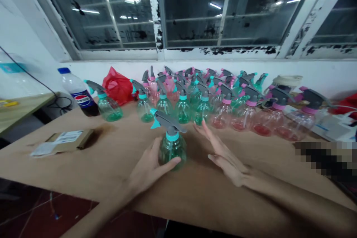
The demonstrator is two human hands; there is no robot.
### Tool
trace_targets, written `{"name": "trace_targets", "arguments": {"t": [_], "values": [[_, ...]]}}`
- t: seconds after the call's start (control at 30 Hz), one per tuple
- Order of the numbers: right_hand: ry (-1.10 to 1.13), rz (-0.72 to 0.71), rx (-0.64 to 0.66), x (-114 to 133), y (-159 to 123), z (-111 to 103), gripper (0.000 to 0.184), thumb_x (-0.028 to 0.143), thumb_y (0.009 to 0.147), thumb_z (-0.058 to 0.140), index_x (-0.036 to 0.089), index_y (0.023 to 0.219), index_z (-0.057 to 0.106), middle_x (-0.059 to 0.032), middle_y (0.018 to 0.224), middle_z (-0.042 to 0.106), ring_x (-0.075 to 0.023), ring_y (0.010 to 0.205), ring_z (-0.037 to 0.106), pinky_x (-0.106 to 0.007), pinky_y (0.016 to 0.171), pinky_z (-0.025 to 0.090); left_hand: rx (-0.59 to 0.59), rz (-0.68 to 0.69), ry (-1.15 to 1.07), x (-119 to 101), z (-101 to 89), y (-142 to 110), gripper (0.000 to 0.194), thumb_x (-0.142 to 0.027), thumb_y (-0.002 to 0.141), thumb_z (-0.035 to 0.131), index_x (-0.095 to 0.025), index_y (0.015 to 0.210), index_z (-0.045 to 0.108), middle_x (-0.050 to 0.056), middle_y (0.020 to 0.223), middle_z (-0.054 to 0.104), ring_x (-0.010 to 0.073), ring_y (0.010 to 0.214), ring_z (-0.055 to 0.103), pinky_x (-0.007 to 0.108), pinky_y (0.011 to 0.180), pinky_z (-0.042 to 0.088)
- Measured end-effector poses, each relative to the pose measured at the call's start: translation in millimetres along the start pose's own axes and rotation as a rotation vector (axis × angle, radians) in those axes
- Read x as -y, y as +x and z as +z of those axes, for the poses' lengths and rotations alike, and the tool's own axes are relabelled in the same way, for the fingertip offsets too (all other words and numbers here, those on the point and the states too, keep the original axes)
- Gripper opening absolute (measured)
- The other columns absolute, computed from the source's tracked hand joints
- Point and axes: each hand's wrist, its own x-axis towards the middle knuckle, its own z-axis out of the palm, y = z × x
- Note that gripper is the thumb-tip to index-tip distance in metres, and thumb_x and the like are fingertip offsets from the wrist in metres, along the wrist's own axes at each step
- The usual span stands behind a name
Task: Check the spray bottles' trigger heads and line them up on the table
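A green spray bottle [172, 148] with a grey trigger head and teal collar stands upright on the brown table [111, 163]. My left hand [149, 169] cups its left side, thumb across the front of its base, fingers behind it. My right hand [223, 154] hovers just to the right of the bottle, fingers stretched out and apart, not touching it.
Several green spray bottles [181, 108] and pink spray bottles [251, 119] crowd the back of the table under the window. A cola bottle [79, 95], a red bag [118, 87] and a lone green sprayer [107, 106] sit at back left. A flat brown packet [65, 140] lies at left.
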Motion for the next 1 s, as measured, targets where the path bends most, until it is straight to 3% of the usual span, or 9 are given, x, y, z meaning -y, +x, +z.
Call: {"name": "trace_targets", "arguments": {"t": [0.13,0.23,0.37,0.47,0.6,0.7,0.83,1.0], "values": [[0.060,-0.002,-0.010,2.6,9.0,22.2,0.076,0.015,0.085,0.037,0.031,0.149,-0.001,-0.0087,0.150,0.035,-0.0257,0.135,0.036,-0.063,0.108,0.020,-0.087,-0.036,0.035,20.9,-20.3,-11.3,0.053,-0.053,0.086,0.055,-0.025,0.129,0.041,0.009,0.121,0.061,0.0320,0.114,0.057,0.048,0.089,0.050],[0.144,0.023,0.030,4.5,24.5,38.7,0.066,0.011,0.083,0.036,0.033,0.144,0.023,-0.0062,0.136,0.053,-0.0239,0.121,0.052,-0.060,0.104,0.030,-0.160,-0.042,0.028,38.1,-35.2,-15.1,0.056,-0.053,0.086,0.053,-0.024,0.132,0.039,0.010,0.132,0.054,0.0322,0.122,0.050,0.050,0.098,0.044],[0.232,0.094,0.150,1.7,46.3,60.9,0.040,0.023,0.091,0.036,0.033,0.125,0.055,-0.0030,0.115,0.067,-0.0247,0.108,0.060,-0.054,0.098,0.040,-0.290,-0.092,-0.010,71.4,-55.6,-13.5,0.056,-0.050,0.087,0.055,-0.024,0.134,0.037,0.010,0.134,0.051,0.0310,0.121,0.051,0.049,0.100,0.042],[0.285,0.126,0.172,0.6,59.6,78.5,0.042,0.019,0.092,0.033,0.033,0.127,0.052,-0.0017,0.108,0.069,-0.0216,0.097,0.064,-0.051,0.092,0.044,-0.339,-0.104,0.006,98.6,-70.9,-8.1,0.059,-0.049,0.086,0.055,-0.021,0.134,0.036,0.011,0.133,0.051,0.0306,0.120,0.051,0.048,0.099,0.043],[0.260,0.147,0.142,3.2,78.0,95.9,0.068,-0.003,0.075,0.034,0.030,0.135,0.033,-0.0031,0.115,0.065,-0.0162,0.093,0.064,-0.048,0.093,0.044,-0.359,-0.145,0.098,125.6,-88.1,6.3,0.060,-0.052,0.085,0.053,-0.018,0.133,0.039,0.014,0.129,0.053,0.0314,0.115,0.055,0.048,0.096,0.044],[0.175,0.154,0.118,4.6,98.3,98.7,0.058,-0.002,0.075,0.039,0.024,0.126,0.041,-0.0059,0.113,0.065,-0.0158,0.093,0.064,-0.043,0.090,0.048,-0.365,-0.179,0.177,136.1,-97.5,22.0,0.064,-0.054,0.084,0.054,-0.014,0.132,0.042,0.018,0.127,0.051,0.0341,0.114,0.055,0.049,0.094,0.045],[0.047,0.196,0.042,5.8,137.4,88.5,0.026,0.017,0.082,0.055,0.020,0.108,0.055,-0.0071,0.109,0.067,-0.0172,0.086,0.065,-0.036,0.078,0.053,-0.335,-0.204,0.284,143.9,-106.4,42.7,0.061,-0.052,0.083,0.055,-0.014,0.130,0.048,0.017,0.119,0.053,0.0352,0.110,0.056,0.049,0.089,0.047],[-0.077,0.263,-0.069,8.3,188.6,74.0,0.035,0.030,0.082,0.059,0.016,0.114,0.059,-0.0128,0.113,0.065,-0.0188,0.072,0.066,-0.035,0.064,0.053,-0.316,-0.218,0.350,158.5,-111.7,63.9,0.060,-0.045,0.083,0.060,-0.017,0.134,0.046,0.014,0.112,0.055,0.0316,0.104,0.059,0.042,0.082,0.051]]}}
